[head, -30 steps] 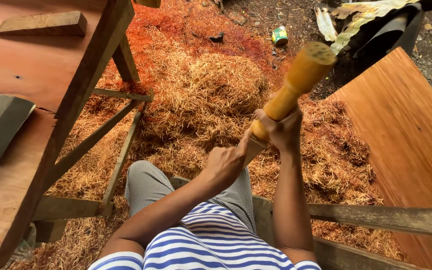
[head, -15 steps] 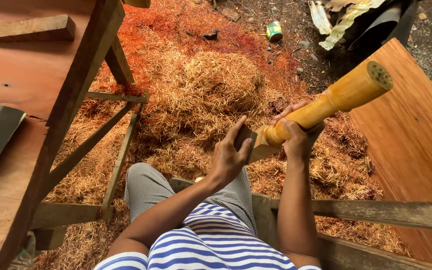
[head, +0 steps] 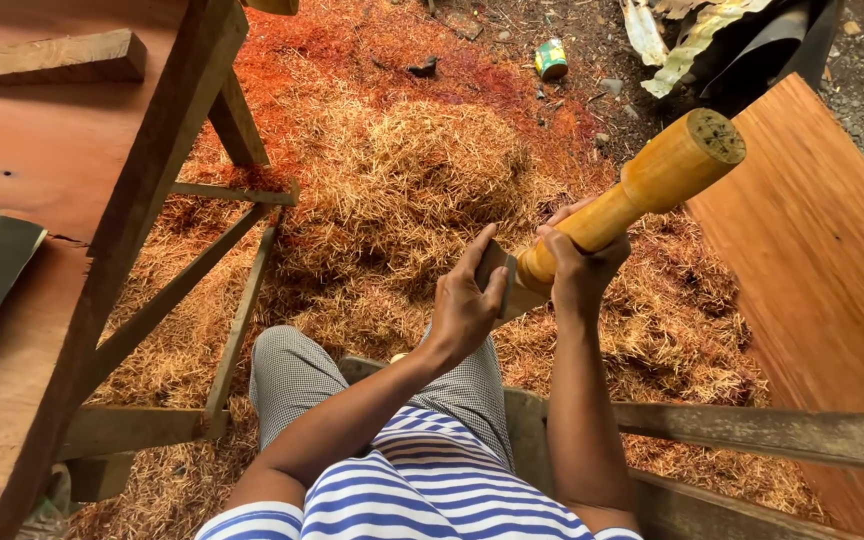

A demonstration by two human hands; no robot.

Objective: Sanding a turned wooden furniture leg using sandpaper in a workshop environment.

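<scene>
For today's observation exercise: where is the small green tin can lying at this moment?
In the head view, the green tin can lies on the dirt near the top edge, right of centre, just beyond the heap of wood shavings and left of the crumpled sheeting.

1. The wooden post [head: 652, 185] is round, turned and yellow-brown, with a thick end and a thinner neck. It points up and to the right, tilted, above the wood shavings.
2. The small dark block [head: 504, 283] is flat and touches the lower end of the post.
</scene>
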